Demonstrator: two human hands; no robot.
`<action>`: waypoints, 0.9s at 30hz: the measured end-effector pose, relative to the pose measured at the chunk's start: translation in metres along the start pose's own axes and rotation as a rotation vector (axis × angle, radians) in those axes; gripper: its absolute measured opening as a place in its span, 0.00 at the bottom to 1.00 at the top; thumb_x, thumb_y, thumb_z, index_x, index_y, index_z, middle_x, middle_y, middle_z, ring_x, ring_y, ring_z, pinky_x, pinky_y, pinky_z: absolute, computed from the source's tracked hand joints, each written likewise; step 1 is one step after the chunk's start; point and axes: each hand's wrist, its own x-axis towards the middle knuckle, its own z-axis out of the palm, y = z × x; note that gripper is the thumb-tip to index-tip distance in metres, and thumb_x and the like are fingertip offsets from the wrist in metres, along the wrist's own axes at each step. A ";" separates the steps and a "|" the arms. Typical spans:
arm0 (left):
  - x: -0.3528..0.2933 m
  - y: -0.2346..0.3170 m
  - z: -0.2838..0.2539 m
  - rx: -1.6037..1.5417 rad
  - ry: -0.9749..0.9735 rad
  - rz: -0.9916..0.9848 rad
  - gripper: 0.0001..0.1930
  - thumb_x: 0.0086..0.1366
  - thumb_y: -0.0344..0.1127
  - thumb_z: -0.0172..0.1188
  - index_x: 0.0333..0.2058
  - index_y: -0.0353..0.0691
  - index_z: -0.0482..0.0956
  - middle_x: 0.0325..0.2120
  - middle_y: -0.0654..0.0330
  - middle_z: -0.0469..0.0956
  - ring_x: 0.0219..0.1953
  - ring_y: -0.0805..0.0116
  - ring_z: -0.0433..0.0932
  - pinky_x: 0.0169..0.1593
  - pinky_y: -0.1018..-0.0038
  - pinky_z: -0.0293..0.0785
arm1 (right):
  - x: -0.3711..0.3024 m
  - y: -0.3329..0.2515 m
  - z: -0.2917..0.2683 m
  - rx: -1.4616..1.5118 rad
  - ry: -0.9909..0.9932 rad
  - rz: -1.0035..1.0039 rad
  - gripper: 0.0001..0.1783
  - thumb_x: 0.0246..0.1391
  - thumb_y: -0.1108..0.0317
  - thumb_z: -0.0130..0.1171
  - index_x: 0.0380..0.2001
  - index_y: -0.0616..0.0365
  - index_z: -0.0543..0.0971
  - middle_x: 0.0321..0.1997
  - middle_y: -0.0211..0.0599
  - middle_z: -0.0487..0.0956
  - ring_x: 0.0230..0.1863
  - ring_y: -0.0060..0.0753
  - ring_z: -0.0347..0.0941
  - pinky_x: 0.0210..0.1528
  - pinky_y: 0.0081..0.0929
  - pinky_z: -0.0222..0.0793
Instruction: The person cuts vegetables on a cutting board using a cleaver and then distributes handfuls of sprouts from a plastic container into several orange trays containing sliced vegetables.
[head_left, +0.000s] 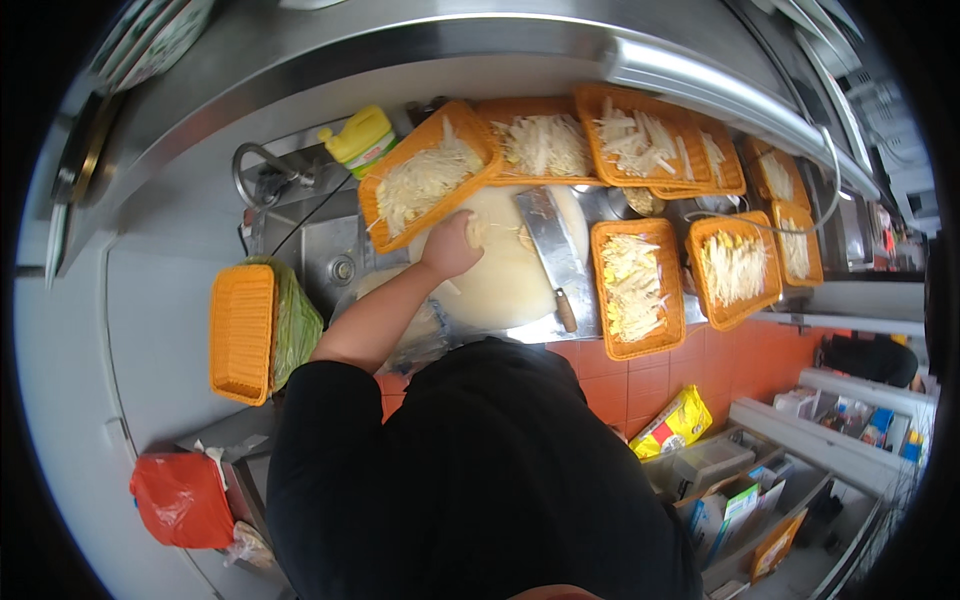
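Pale piece point(475, 233), sitting at the fingertips over the upper left part of a round pale board point(490, 290); the left hand point(448, 248) is curled around it, fingers bent in, though foreshortening makes it hard to say whether this is one lump or a pressed bunch of shreds. Right hand: not made out, state cannot be told. Cleaver point(548, 235) lies flat across the board's right side, handle overhanging the near edge onto the steel. Technique, as judged: keep the fingertips tucked, lift the piece whole rather than dragging it, and draw the cleaver's handle inboard so that a sleeve cannot catch it. The left basket point(483, 137), tilted and close by the knuckles, holds pale strips point(425, 182); mind its rim. Right of the board, another filled basket point(640, 349). Labels: yellow jug point(358, 133) behind the sink point(335, 250) carries a green-and-white label point(374, 155), print too small to read; yellow bag point(675, 425) on the lower right bears a red patch, lettering likewise not legible.
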 end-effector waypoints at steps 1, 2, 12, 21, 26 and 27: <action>-0.006 0.007 -0.021 -0.063 0.133 -0.053 0.26 0.50 0.33 0.65 0.50 0.34 0.75 0.44 0.46 0.82 0.48 0.50 0.81 0.53 0.59 0.76 | 0.014 -0.023 0.002 0.238 0.016 0.122 0.11 0.58 0.71 0.55 0.44 0.61 0.78 0.39 0.47 0.81 0.36 0.44 0.79 0.38 0.40 0.77; -0.010 0.018 -0.046 -0.170 0.175 -0.096 0.26 0.50 0.32 0.66 0.50 0.34 0.76 0.43 0.46 0.82 0.47 0.51 0.82 0.52 0.61 0.77 | 0.023 -0.044 0.004 0.473 0.029 0.253 0.12 0.59 0.72 0.54 0.45 0.61 0.77 0.38 0.46 0.81 0.35 0.44 0.79 0.36 0.40 0.76; -0.157 -0.103 -0.300 -0.375 0.475 -0.536 0.19 0.49 0.28 0.66 0.43 0.34 0.79 0.33 0.58 0.83 0.36 0.66 0.81 0.43 0.69 0.78 | 0.056 -0.276 -0.018 0.214 -0.134 0.233 0.13 0.59 0.67 0.53 0.47 0.60 0.74 0.33 0.41 0.78 0.27 0.37 0.74 0.27 0.33 0.70; -0.271 -0.303 -0.337 -1.362 0.763 -1.052 0.08 0.67 0.31 0.61 0.41 0.34 0.76 0.35 0.50 0.82 0.36 0.50 0.83 0.42 0.55 0.82 | 0.065 -0.264 0.048 -0.032 -0.180 0.083 0.17 0.56 0.66 0.57 0.47 0.62 0.78 0.39 0.43 0.81 0.36 0.40 0.78 0.36 0.35 0.76; -0.322 -0.384 -0.293 -1.443 0.960 -1.105 0.12 0.72 0.31 0.53 0.49 0.33 0.77 0.45 0.49 0.81 0.47 0.51 0.81 0.52 0.54 0.79 | 0.058 -0.301 0.063 -0.125 -0.128 0.127 0.16 0.56 0.65 0.59 0.43 0.66 0.81 0.41 0.45 0.82 0.41 0.41 0.79 0.43 0.36 0.78; -0.331 -0.395 -0.292 -1.455 0.967 -1.088 0.13 0.72 0.30 0.52 0.51 0.33 0.76 0.46 0.48 0.81 0.48 0.50 0.81 0.52 0.54 0.79 | 0.038 -0.326 0.071 -0.064 -0.110 0.143 0.16 0.56 0.66 0.59 0.43 0.66 0.81 0.40 0.45 0.82 0.41 0.40 0.79 0.44 0.36 0.78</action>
